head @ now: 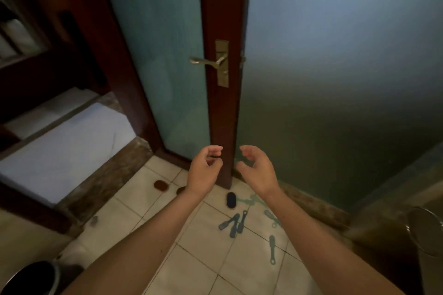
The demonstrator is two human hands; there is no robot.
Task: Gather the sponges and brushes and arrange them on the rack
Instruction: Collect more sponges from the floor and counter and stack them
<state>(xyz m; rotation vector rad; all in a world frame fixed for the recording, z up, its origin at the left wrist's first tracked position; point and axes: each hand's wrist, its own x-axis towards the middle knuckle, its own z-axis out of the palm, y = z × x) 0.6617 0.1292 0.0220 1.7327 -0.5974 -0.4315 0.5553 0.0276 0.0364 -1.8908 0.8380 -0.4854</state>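
Observation:
Several teal brushes lie scattered on the tiled floor: a crossed pair [233, 224], one lone brush [272, 249] nearer me, and others [271, 217] by my right forearm. A black oval sponge [231, 200] lies beside the door's foot. A brown oval sponge [161, 185] sits further left, with a second brown one [180, 190] partly hidden behind my left wrist. My left hand [205, 167] and right hand [255, 167] hover above the floor in front of the door, fingers loosely curled and holding nothing. No rack is in view.
A dark wooden door [223, 108] with frosted glass and a brass lever handle [208, 62] stands ahead. A stone threshold [107, 175] runs along the left. A metal bin [426, 230] sits at the right, a dark round container [28, 278] at bottom left.

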